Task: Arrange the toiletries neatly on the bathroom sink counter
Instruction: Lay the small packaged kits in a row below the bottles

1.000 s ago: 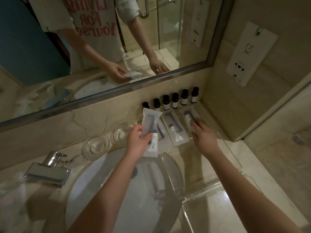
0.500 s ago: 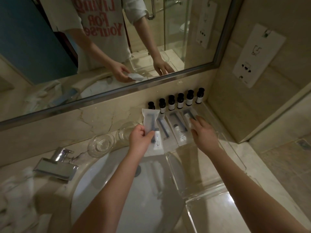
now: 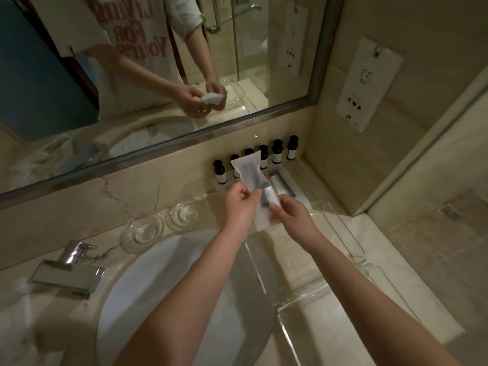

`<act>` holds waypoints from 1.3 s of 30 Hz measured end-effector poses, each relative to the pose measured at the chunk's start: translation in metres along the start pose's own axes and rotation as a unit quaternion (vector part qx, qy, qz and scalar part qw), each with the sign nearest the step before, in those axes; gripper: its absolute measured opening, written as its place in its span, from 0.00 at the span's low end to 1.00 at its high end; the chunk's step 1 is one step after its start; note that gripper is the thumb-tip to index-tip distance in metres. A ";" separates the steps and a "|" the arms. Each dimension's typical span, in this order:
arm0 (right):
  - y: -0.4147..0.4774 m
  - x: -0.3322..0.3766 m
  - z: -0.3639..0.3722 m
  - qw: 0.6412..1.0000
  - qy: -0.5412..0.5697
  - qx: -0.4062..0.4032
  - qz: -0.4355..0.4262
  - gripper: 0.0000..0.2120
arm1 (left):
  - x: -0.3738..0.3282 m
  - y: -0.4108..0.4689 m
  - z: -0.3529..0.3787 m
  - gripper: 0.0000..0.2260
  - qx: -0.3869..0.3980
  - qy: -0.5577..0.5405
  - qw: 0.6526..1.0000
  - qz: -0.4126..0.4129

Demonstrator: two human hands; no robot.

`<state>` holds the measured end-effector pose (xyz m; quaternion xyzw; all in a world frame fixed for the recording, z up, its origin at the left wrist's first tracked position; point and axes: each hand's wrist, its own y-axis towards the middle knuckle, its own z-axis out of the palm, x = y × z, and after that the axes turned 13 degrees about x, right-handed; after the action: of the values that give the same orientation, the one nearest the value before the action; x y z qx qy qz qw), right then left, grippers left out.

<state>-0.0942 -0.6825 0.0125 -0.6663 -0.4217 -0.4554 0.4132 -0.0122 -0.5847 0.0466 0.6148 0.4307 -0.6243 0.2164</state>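
Both hands hold a white sealed toiletry packet point(image 3: 252, 177) above the counter, tilted with its top toward the mirror. My left hand point(image 3: 239, 207) pinches its left edge. My right hand point(image 3: 291, 213) grips its lower right part. Behind it, several small dark bottles point(image 3: 277, 151) with white labels stand in a row against the wall. Another flat packet point(image 3: 284, 187) lies in the clear acrylic tray point(image 3: 338, 225) just beyond my right hand; other packets there are hidden by my hands.
Two upturned glass tumblers point(image 3: 142, 231) point(image 3: 186, 212) stand left of my hands beside the white basin point(image 3: 158, 299). A chrome faucet point(image 3: 68, 270) sits at the left. A second clear tray point(image 3: 317, 326) lies at the front right. A wall socket panel point(image 3: 367, 83) hangs at the right.
My right hand left the packets in the tray and came over to take hold of the packet held by my left hand. The packet moved slightly right and is now held by both hands.
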 end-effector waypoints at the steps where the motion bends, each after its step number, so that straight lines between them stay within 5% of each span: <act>1: -0.001 -0.001 -0.006 1.000 -0.012 -0.007 0.007 0.05 | 0.000 0.003 0.003 0.13 0.008 0.021 1.000 -0.003; 6: 0.001 -0.014 -0.047 0.994 -0.069 -0.065 0.061 0.06 | 0.008 0.019 0.005 0.03 0.051 0.145 0.988 -0.009; 8: 0.006 -0.023 -0.069 0.986 -0.100 -0.095 0.091 0.09 | 0.013 0.024 0.001 0.11 0.071 0.244 0.967 -0.014; 12: 0.016 -0.033 -0.106 0.962 -0.194 -0.108 0.160 0.09 | 0.016 0.032 -0.001 0.19 0.119 0.473 0.872 0.041; 19: 0.040 -0.043 -0.121 0.916 -0.313 -0.040 0.248 0.18 | 0.017 0.044 0.023 0.28 0.209 0.616 0.760 0.016; 23: 0.040 -0.048 -0.111 0.889 -0.407 -0.074 0.195 0.20 | 0.027 0.041 0.022 0.30 0.191 0.604 0.773 0.018; 28: 0.044 -0.057 -0.098 0.900 -0.431 -0.004 0.068 0.24 | 0.044 0.031 0.001 0.29 0.141 0.581 0.801 -0.020; 39: 0.057 -0.063 -0.098 0.888 -0.456 0.039 0.053 0.23 | 0.054 0.027 -0.014 0.29 0.186 0.568 0.801 -0.040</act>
<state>-0.0803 -0.8035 -0.0337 -0.8050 -0.5457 -0.0620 0.2245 0.0092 -0.5739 -0.0102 0.8701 0.3763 -0.2392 -0.2101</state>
